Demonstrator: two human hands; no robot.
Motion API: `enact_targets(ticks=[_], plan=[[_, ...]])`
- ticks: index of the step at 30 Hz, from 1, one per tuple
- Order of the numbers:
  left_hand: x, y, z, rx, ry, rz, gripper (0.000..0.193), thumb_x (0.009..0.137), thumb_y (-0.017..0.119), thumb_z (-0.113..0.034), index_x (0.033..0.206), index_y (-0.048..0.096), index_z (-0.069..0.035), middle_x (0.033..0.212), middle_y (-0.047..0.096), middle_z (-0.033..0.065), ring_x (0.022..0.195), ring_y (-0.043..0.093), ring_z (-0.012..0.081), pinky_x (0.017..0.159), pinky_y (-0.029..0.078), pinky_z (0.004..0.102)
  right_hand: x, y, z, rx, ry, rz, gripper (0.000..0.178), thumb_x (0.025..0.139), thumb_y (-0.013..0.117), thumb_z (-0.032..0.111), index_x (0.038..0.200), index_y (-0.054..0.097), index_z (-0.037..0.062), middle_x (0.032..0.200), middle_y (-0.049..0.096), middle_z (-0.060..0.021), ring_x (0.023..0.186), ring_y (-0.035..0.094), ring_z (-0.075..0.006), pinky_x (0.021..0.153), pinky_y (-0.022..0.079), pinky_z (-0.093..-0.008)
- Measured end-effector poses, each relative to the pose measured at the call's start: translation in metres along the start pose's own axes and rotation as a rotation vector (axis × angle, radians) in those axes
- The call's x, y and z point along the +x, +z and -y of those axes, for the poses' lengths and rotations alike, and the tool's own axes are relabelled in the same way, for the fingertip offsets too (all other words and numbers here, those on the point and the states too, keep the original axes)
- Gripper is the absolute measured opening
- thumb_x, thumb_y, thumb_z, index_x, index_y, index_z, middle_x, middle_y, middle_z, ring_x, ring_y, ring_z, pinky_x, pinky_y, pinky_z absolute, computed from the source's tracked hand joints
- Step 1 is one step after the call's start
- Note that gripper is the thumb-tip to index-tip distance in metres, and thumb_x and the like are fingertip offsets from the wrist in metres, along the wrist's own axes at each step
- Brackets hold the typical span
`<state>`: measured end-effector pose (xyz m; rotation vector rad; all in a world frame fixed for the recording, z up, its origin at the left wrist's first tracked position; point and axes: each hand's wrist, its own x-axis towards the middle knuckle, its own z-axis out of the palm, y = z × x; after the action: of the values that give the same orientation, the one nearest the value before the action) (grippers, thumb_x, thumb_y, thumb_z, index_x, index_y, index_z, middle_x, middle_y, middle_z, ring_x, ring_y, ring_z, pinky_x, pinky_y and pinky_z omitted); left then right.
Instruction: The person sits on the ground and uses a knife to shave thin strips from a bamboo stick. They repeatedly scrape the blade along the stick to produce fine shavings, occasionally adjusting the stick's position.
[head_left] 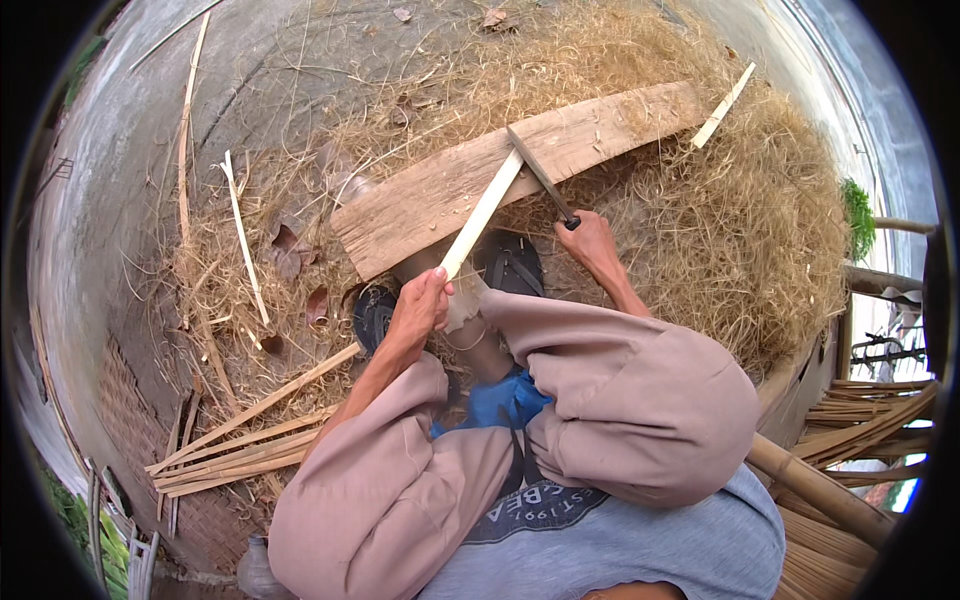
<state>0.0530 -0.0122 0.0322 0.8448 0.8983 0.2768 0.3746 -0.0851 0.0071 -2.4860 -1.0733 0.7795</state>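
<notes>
My left hand is closed round the near end of a pale bamboo strip. The strip slants up and away, its far end lying on a thick wooden plank. In my right hand is the black handle of a long knife. The blade runs up to the left over the plank, its tip near the strip's far end. Blade and strip meet or cross there; whether the edge bites into the strip I cannot tell. A few small chips lie on the plank.
Curly shavings heap round the plank, thickest at the right. A loose pale strip lies past the plank's right end, a split strip at the left. Long strips lie bundled by my left leg. A bamboo pole stands lower right.
</notes>
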Motion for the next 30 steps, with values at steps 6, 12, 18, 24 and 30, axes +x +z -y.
enact_targets(ticks=[6, 12, 18, 24, 30], plan=[[0.002, 0.001, 0.005, -0.046, 0.010, 0.059, 0.041, 0.110, 0.048, -0.044, 0.097, 0.054, -0.007, 0.061, 0.033, -0.0064, 0.050, 0.029, 0.0065, 0.050, 0.029, 0.0263, -0.006, 0.003, -0.027, -0.034, -0.096, -0.098, 0.037, 0.086, 0.073, 0.038, 0.086, 0.069, 0.0006, 0.068, 0.068, -0.0159, 0.059, 0.068, -0.0263, 0.057, 0.054, -0.0414], [0.005, 0.007, 0.008, 0.001, -0.005, 0.131, 0.043, 0.110, 0.047, -0.047, 0.106, 0.059, -0.006, 0.071, 0.054, -0.0019, 0.059, 0.046, 0.0070, 0.058, 0.040, 0.0235, -0.014, -0.011, 0.026, 1.108, 0.084, 0.056, 0.045, 0.091, 0.077, 0.044, 0.104, 0.070, 0.0015, 0.080, 0.066, -0.0023, 0.051, 0.056, -0.0080, 0.046, 0.045, -0.0230], [0.008, 0.008, 0.009, 0.178, -0.062, 0.209, 0.045, 0.110, 0.048, -0.046, 0.111, 0.066, -0.005, 0.085, 0.066, 0.0027, 0.075, 0.059, 0.0094, 0.070, 0.047, 0.0253, 0.007, -0.015, 0.077, 1.139, -0.077, 0.086, 0.043, 0.089, 0.083, 0.033, 0.110, 0.061, 0.0029, 0.085, 0.063, -0.0026, 0.057, 0.058, -0.0085, 0.051, 0.047, -0.0228], [0.022, 0.012, -0.049, 0.254, 0.250, -0.005, 0.043, 0.107, 0.059, -0.038, 0.126, 0.065, 0.000, 0.111, 0.071, 0.0085, 0.099, 0.066, 0.0149, 0.090, 0.052, 0.0288, -0.011, -0.008, 0.097, 0.902, -0.260, 0.439, 0.031, 0.092, 0.081, 0.028, 0.099, 0.064, 0.0029, 0.079, 0.063, -0.0009, 0.060, 0.057, -0.0071, 0.055, 0.046, -0.0229], [0.022, 0.008, -0.086, 0.226, 0.390, -0.110, 0.031, 0.102, 0.069, -0.026, 0.118, 0.068, 0.001, 0.100, 0.071, 0.0055, 0.091, 0.064, 0.0114, 0.083, 0.052, 0.0272, -0.040, 0.018, 0.124, 0.868, -0.306, 0.598, 0.032, 0.092, 0.080, 0.033, 0.099, 0.068, 0.0036, 0.074, 0.064, -0.0003, 0.061, 0.056, -0.0063, 0.055, 0.044, -0.0237]])
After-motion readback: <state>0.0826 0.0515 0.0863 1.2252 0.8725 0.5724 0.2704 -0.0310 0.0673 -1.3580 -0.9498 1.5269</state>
